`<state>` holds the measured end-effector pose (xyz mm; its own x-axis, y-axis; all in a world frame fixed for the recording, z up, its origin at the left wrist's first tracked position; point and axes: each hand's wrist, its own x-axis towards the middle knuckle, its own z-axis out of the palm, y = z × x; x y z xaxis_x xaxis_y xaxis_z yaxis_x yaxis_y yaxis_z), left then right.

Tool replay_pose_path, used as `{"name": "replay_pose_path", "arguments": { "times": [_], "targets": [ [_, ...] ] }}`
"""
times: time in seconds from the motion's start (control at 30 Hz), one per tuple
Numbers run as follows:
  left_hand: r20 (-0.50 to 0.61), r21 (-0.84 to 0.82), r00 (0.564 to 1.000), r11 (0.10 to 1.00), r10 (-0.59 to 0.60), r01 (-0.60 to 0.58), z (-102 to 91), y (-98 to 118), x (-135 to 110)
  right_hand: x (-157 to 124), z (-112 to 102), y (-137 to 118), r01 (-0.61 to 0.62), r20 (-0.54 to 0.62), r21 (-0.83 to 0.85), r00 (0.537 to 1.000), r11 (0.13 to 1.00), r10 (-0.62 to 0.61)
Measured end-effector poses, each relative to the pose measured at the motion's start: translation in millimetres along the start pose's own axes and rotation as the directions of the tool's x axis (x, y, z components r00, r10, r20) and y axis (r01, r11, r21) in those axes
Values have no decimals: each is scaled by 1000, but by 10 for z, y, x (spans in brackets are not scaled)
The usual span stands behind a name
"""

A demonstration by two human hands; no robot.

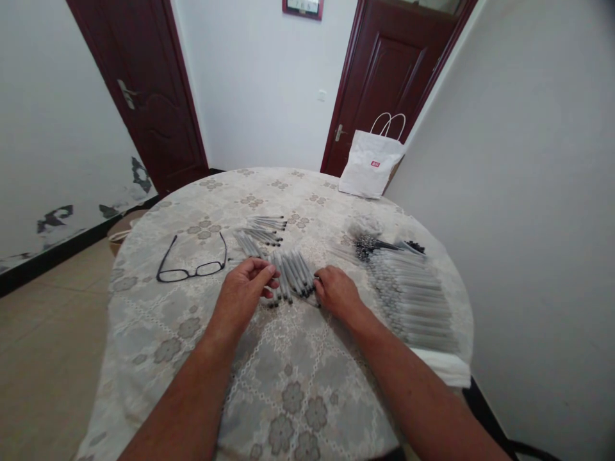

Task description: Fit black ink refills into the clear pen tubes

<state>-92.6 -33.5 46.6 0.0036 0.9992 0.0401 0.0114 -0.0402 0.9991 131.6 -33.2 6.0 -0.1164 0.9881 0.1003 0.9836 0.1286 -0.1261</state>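
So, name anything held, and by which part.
It cannot be told: the left hand and right hand flank the pen-like sticks, both close to some dark ends.

- On the white paper bag (pixel 368 163) we see a small red label (pixel 375 164) with pale marks, too small for us to read.
- Along the cut-off lower part of the red-framed wall clock (pixel 302 8) we make out numerals, apparently 7, 6 and 5.
- We can read nothing else.
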Motion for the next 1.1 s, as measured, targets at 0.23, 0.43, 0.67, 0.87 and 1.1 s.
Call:
{"name": "replay_pose_path", "arguments": {
  "times": [0.23, 0.43, 0.67, 0.87, 1.1],
  "targets": [
    [8, 11, 1000, 1000, -4, 4, 18, 9, -11, 29, 33, -64, -62, -18, -79, 998, 995, 61],
    [20, 11, 1000, 1000, -9, 8, 8, -24, -2, 2, 3, -75, -70, -2, -106, 998, 992, 70],
    [45, 3, 999, 1000, 1, -1, 14, -44, -7, 23, 32, -56, -180, -37, -126, 984, 976, 176],
    [52, -19, 999, 1000, -1, 2, 30, -55, -16, 41, -26, 61, -207, -219, -48, 957, 977, 192],
    [131, -151, 988, 983, -84, 104, 54, -88, -17, -134, -296, -56, 105, -398, 203, 917, 974, -16]
  ]
}}
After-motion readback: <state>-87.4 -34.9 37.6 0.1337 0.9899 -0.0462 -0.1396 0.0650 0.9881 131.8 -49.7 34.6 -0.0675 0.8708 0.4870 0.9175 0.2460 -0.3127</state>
